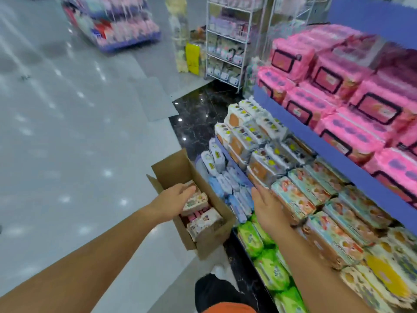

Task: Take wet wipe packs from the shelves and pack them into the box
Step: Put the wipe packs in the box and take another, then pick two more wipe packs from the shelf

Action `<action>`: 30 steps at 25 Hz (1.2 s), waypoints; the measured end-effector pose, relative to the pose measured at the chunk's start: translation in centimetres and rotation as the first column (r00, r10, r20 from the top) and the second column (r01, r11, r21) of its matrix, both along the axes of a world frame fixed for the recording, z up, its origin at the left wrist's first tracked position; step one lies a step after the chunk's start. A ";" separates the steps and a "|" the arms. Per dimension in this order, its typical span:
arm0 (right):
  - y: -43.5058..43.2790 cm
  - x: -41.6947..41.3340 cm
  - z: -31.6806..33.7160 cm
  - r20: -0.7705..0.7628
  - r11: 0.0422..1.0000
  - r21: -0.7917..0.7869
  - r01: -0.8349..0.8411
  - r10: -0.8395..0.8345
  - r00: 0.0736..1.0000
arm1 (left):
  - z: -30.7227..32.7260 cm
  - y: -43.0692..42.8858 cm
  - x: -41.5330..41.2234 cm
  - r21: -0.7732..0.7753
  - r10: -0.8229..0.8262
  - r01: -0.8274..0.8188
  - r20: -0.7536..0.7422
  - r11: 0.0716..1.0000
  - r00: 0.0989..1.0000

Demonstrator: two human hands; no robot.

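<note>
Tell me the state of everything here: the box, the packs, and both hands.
box, open, flaps up, partly filled
packs in the box, stacked inside
shelf packs, stacked in rows
left hand, open, above the packs in the box, holding nothing
right hand, open, fingers straight, by the shelf packs, holding nothing

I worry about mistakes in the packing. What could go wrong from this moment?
1. The narrow brown cardboard box already holds cream printed wipe packs that seem close to its rim, under the left hand; another pack may not sit flat.
2. The open right hand reaches toward teal-and-orange wipe packs stacked tightly in leaning rows; pulling one could drag its neighbours down.
</note>
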State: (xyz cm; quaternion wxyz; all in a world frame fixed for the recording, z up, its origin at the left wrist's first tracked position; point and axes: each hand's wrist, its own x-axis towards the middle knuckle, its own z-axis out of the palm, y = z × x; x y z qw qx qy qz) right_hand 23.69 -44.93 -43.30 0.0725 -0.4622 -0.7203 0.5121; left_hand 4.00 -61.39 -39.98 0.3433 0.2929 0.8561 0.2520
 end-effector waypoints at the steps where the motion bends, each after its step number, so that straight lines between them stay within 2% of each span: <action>1: 0.9 -3.0 -0.9 0.004 1.000 -0.026 -0.006 0.006 1.000 | -0.2 0.8 -3.1 -0.014 0.010 -0.010 -0.002 1.000 1.000; 5: 2.4 -11.0 -3.5 0.051 0.995 -0.097 0.001 0.004 0.999 | -0.4 4.3 -12.6 -0.047 -0.028 0.029 0.031 0.998 0.999; 7: 2.9 -14.7 -4.8 0.094 0.992 -0.116 0.055 -0.044 0.995 | -1.3 6.3 -16.9 -0.066 -0.075 0.079 0.061 0.995 0.995; 11: 2.8 -20.4 -7.7 0.165 0.958 -0.157 0.240 -0.214 0.963 | -6.5 9.4 -24.9 -0.152 -0.288 0.308 0.143 0.939 0.947; 14: 0.7 -24.8 -11.4 0.188 0.868 -0.195 0.457 -0.425 0.886 | -10.8 11.7 -31.2 -0.206 -0.464 0.508 0.230 0.836 0.856; 17: -2.2 -28.9 -16.2 0.219 0.747 -0.218 0.628 -0.590 0.777 | -15.4 14.5 -36.4 -0.267 -0.535 0.596 0.269 0.757 0.801; 19: -3.8 -30.6 -19.8 0.275 0.667 -0.276 0.692 -0.635 0.722 | -19.0 16.2 -38.1 -0.287 -0.566 0.635 0.292 0.718 0.771; 22: -5.1 -31.4 -26.3 0.336 0.609 -0.300 0.734 -0.653 0.679 | -26.8 17.8 -39.7 -0.314 -0.607 0.693 0.335 0.649 0.720; 26: -4.2 -30.2 -36.3 0.411 0.555 -0.273 0.786 -0.671 0.616 | -40.9 20.2 -39.7 -0.346 -0.693 0.780 0.361 0.522 0.624; 30: -2.7 -28.4 -46.5 0.464 0.509 -0.277 0.815 -0.672 0.577 | -53.7 21.3 -37.6 -0.349 -0.709 0.823 0.423 0.447 0.565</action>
